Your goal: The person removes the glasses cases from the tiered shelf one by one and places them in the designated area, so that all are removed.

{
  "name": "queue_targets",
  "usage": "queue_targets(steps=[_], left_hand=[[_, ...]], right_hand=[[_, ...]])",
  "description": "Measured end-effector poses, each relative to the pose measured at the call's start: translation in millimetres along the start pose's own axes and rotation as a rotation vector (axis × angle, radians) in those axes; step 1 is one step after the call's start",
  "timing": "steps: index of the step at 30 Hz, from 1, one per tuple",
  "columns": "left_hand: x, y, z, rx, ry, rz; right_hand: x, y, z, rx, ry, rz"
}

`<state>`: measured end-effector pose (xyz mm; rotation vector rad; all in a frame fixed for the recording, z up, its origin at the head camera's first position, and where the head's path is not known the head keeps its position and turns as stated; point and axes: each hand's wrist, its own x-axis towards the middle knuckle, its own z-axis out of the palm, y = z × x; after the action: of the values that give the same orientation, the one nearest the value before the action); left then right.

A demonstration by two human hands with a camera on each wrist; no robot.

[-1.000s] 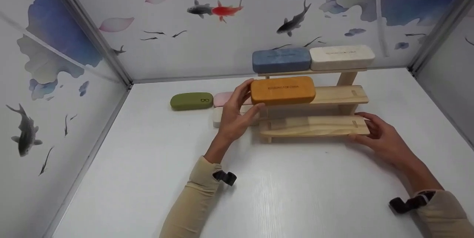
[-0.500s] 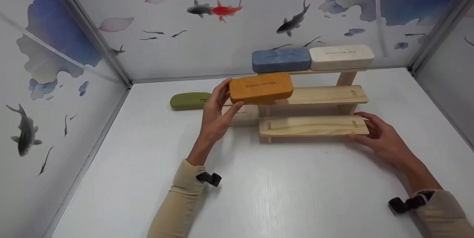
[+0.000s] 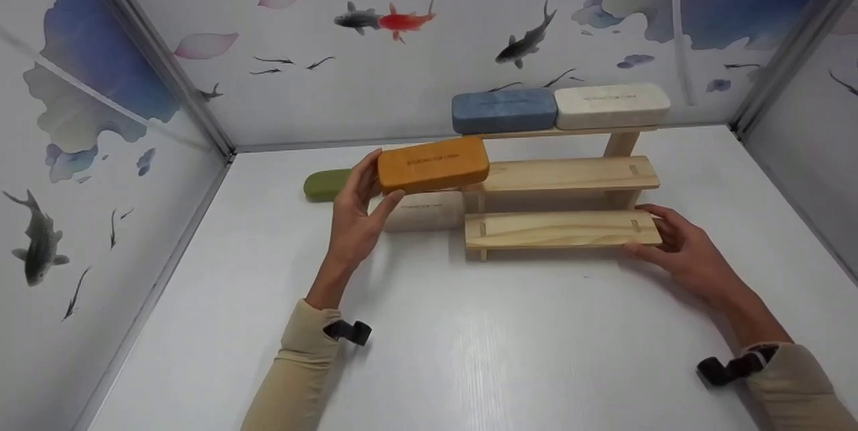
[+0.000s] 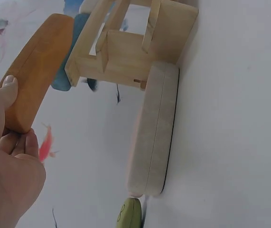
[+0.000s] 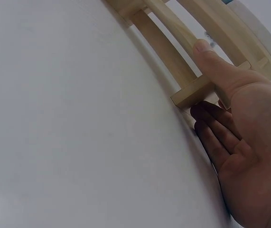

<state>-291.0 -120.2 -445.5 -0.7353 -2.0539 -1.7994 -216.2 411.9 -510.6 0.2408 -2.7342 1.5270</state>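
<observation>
My left hand (image 3: 355, 220) grips an orange glasses case (image 3: 434, 164) by its left end, thumb in front, and holds it raised in front of the left end of a three-tier wooden rack (image 3: 563, 230). My right hand (image 3: 700, 257) holds the right end of the rack's lowest shelf; in the right wrist view its thumb (image 5: 213, 61) lies over the shelf and its fingers are around the end support. A blue glasses case (image 3: 504, 110) and a white one (image 3: 613, 106) sit side by side on the top shelf.
On the table left of the rack lies an off-white glasses case (image 3: 429, 210), its end against the rack in the left wrist view. A green glasses case (image 3: 327, 185) lies farther left, partly behind my left hand. Printed wall panels (image 3: 301, 102) enclose the table.
My left hand has carried the orange case leftward, from in front of the middle shelf to past the rack's left end, tilting it slightly. My right hand keeps its place on the rack.
</observation>
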Motion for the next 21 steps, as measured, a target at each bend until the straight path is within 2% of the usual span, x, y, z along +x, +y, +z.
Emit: queue_targets(steps=[12, 21], left_hand=[[-8.2, -6.3, -25.5, 0.010, 0.037, -0.034], [-12.4, -16.4, -43.1, 0.044, 0.064, -0.068]], right_hand=[[0.5, 1.9, -0.8, 0.006, 0.000, -0.021], [1.6, 3.2, 0.5, -0.008, 0.009, 0.011]])
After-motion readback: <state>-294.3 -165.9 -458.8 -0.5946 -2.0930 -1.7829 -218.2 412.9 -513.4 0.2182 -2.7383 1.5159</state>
